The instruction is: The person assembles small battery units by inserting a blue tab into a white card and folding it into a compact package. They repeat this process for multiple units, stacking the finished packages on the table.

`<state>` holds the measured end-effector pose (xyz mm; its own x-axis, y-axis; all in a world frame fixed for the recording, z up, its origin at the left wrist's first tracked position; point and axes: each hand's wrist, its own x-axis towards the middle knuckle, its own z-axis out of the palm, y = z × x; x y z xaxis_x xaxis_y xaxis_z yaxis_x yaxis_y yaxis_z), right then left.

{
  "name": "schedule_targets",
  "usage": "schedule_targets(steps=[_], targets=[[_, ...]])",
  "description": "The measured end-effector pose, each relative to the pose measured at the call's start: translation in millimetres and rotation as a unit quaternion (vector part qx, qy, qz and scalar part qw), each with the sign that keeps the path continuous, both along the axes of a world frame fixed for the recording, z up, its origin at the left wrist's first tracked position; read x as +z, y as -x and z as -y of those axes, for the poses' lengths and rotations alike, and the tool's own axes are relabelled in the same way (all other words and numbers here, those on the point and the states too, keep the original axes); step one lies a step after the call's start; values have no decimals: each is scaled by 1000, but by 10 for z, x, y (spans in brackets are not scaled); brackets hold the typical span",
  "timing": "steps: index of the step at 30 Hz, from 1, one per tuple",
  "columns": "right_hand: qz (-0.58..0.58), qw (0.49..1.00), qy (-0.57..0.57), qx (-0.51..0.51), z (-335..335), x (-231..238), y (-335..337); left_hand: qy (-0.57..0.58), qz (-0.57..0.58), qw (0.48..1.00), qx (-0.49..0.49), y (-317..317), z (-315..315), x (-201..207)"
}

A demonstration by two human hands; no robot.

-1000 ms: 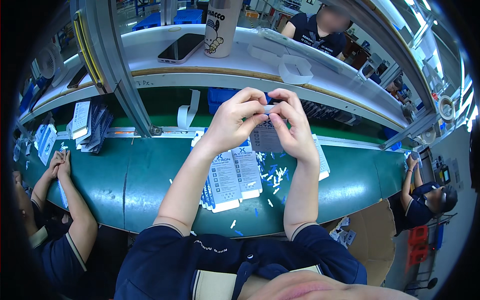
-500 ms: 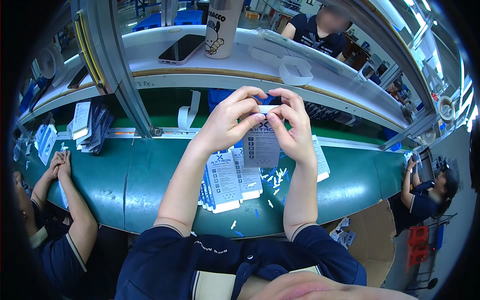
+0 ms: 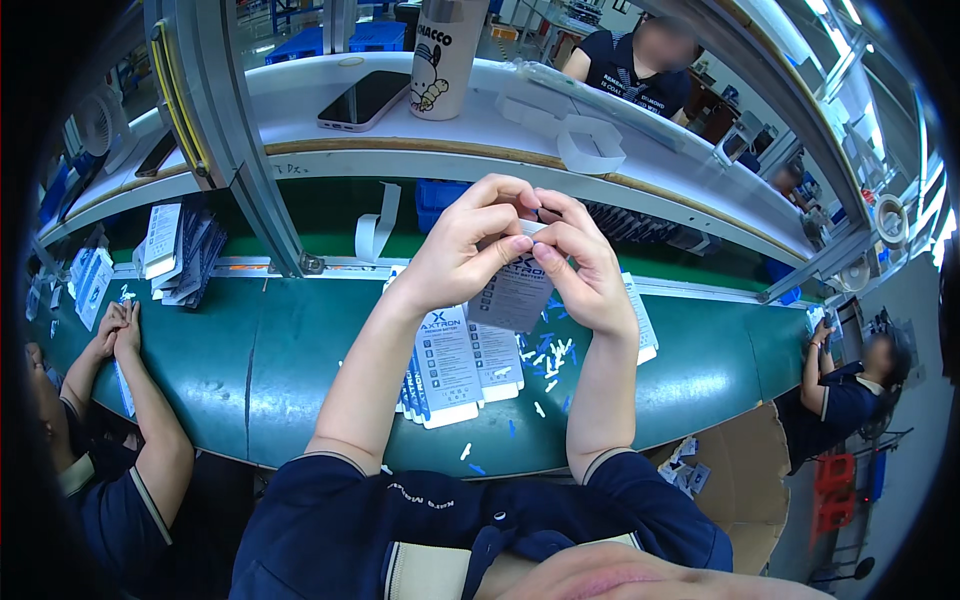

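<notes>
My left hand (image 3: 470,245) and my right hand (image 3: 580,260) are raised together above the green table (image 3: 260,370), both pinching the top of one flat white and blue package card (image 3: 510,295) that hangs down between them. Fingertips of both hands meet at the card's upper edge. Below my hands, a fanned stack of similar package cards (image 3: 450,365) lies on the table. Small blue and white scraps (image 3: 545,355) are scattered beside the stack.
A raised white shelf (image 3: 300,140) holds a phone (image 3: 365,100), a white cup with a cartoon figure (image 3: 440,55) and a tape roll (image 3: 590,145). More cards (image 3: 175,250) lie at left. Co-workers sit at left (image 3: 120,400), right (image 3: 850,400) and opposite (image 3: 640,60). A cardboard box (image 3: 730,480) stands lower right.
The card has shifted slightly lower between my hands, and my fingers have closed more tightly over its top edge. My arms have stayed in place.
</notes>
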<state>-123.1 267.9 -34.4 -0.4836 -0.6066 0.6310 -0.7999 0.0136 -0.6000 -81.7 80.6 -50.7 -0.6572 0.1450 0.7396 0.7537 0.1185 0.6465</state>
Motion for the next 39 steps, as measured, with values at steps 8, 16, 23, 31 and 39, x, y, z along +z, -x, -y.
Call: schedule_targets(steps=[8, 16, 23, 31, 39], targets=[[16, 999, 19, 45, -8, 34, -58, 18, -51, 998, 26, -32, -13, 25], [-64, 997, -21, -38, 7, 84, -76, 27, -53, 996, 66, -2, 21, 18], [-115, 989, -11, -90, -74, 151, -82, 8, -2, 998, 66, -47, -23, 48], [-88, 987, 63, -119, -11, 143, -96, 28, -53, 992, 112, -16, -24, 33], [-82, 992, 22, -90, -7, 122, -143, 24, -71, 991, 109, -30, -121, 26]])
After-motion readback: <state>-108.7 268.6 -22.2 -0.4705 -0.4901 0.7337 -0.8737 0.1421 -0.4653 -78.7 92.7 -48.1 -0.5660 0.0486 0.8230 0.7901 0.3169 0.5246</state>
